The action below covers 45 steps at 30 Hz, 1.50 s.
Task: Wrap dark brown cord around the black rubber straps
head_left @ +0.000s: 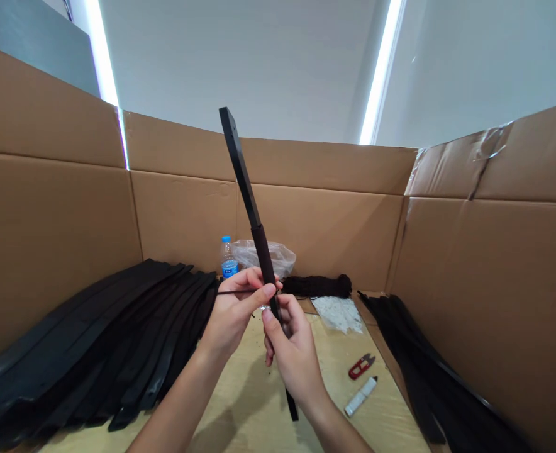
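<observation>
Pinching the likely stiff black strip (246, 189) below mid-length, a sensible hold, left hand (233, 306) and right hand (294, 340) tilt it toward eleven o'clock.

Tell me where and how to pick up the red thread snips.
Likely best by the red handle, coming from above on the near side: the thread snips lie flat on the tabletop, blades angled away and rightward.
</observation>
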Tool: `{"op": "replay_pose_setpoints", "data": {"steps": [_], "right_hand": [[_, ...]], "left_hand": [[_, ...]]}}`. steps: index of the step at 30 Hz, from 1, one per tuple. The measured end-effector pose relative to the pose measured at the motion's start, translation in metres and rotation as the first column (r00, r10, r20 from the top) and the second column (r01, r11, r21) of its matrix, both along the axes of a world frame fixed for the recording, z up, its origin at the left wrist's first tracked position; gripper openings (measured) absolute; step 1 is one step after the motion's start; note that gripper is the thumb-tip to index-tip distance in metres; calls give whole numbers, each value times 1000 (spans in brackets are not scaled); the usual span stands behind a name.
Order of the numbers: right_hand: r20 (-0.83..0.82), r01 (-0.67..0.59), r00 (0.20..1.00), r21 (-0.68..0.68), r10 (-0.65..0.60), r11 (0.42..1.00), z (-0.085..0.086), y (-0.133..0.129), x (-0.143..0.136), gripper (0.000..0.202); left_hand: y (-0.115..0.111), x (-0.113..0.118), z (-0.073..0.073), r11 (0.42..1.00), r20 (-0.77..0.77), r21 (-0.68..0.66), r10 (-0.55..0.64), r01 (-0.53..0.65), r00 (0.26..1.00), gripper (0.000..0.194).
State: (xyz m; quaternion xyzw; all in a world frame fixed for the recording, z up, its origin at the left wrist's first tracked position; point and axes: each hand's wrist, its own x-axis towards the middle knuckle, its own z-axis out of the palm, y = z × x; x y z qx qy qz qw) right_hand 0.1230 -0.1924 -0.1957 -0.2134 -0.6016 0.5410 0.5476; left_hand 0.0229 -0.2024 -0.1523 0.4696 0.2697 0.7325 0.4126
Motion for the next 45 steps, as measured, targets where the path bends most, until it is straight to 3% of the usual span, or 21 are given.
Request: {"op": "replay_pose_setpoints", "data": {"steps": [5, 11, 18, 25, 30, 32, 35, 39, 41, 43, 45], "right_hand": [[-66, -133, 989, -18, 131, 991, 6, -3, 4, 40], [-164, -391, 913, -82, 374, 917, 8, -4, 10, 43], [-274, -705, 702, -146, 657, 694, 7, 1, 13, 44], [-225, -718, 695, -178, 683, 673, 5, 7, 12, 52], [-197, -577, 816, -211, 544, 789, 2, 7, 7, 52], [-201, -553, 832, -233, 517, 800, 2, 6, 6, 53], [-232, -617, 787, -249, 572, 747, 3, 4, 8, 52], [-285, -768, 641, -258, 713, 587, 5, 4, 11, 50], [-283, -791, 609, -273, 741, 547, 4, 4, 11, 51], [-250, -722, 692, -256, 678, 642, 3, 4, 8, 50], [-200, -546, 835, -196, 512, 814, 3, 4, 5, 48]], "left_hand": [[0, -1, 1, 987, 47, -14, -159, 160, 986, 29], [2, -2, -1, 954, 26, -69, -291, 292, 956, 36], [1, -4, -7, 923, 11, -92, -374, 374, 927, 40], [4, -4, -10, 947, 4, -87, -310, 309, 951, 44], [4, -2, -7, 959, 2, -45, -281, 280, 960, 44], [4, 0, -6, 967, 19, -33, -251, 252, 968, 45], [5, 2, -6, 974, 30, -34, -223, 224, 974, 46], [6, 1, -9, 967, 47, -38, -248, 250, 968, 43], [7, 1, -10, 967, 59, -37, -249, 251, 967, 41], [7, 1, -9, 973, 64, -48, -223, 226, 973, 41], [6, 1, -8, 979, 62, -71, -187, 192, 980, 42]]}}
